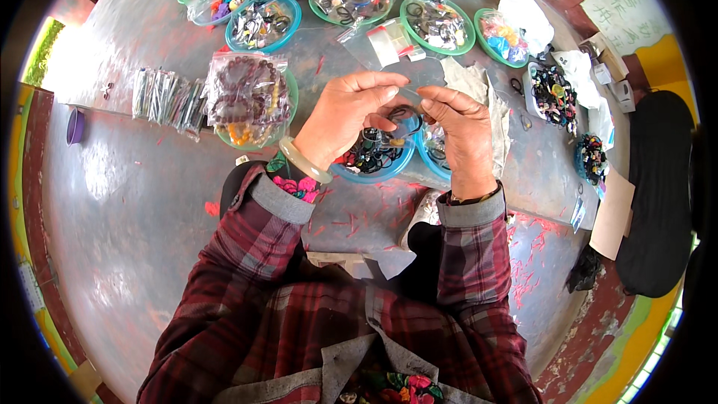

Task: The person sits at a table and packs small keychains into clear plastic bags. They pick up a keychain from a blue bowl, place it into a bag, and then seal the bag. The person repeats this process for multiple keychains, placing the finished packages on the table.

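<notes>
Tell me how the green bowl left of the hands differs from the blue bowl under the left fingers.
The green bowl is piled with dark beads in clear plastic; the blue bowl holds mostly black items. Plastic hides most of the green bowl's rim; the blue bowl's near rim shows. Both are round.

I log what looks like a makeshift craft workshop: round green plastic bowls (450, 51), clear plastic bags (435, 21) of trinkets, red-flecked grey surface (142, 217), yellow-painted wall (664, 60).

Grey surface (149, 217), left: free between purple bowl (76, 126) and left sleeve (224, 254)
Blue basins (374, 178): block space under hands (336, 116)
Far basins (455, 51): crowded row, narrow gaps
White tray (532, 96): blocks right
</notes>
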Demonstrator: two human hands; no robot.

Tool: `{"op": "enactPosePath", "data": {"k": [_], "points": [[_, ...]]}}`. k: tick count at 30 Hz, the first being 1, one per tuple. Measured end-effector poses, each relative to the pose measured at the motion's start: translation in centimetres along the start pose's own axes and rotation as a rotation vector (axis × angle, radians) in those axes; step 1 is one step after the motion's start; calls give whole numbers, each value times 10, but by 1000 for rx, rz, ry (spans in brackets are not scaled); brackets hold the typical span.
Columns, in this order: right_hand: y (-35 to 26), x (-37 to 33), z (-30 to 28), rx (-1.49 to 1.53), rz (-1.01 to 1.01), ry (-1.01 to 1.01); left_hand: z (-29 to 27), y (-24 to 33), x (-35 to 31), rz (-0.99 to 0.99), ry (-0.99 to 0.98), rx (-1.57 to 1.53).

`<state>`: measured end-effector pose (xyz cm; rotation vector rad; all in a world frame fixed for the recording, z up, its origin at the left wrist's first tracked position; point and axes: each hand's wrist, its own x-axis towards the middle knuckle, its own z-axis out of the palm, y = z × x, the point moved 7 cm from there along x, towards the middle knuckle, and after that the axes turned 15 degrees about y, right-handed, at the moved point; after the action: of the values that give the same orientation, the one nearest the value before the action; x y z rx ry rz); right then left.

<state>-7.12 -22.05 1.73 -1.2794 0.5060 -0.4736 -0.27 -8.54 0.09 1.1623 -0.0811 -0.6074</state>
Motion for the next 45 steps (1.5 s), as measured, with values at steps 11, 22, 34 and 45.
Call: {"op": "enactPosePath", "data": {"k": [11, 22, 34, 45], "points": [[-2, -1, 5, 57, -23, -23, -2, 1, -1, -74, -108, -166], [3, 2, 5, -22, -56, -24, -6, -9, 4, -48, 11, 13], [8, 4, 13, 34, 18, -22, -7, 6, 1, 143, 139, 236], [9, 3, 12, -37, -16, 26, -2, 10, -4, 227, 121, 348]]}}
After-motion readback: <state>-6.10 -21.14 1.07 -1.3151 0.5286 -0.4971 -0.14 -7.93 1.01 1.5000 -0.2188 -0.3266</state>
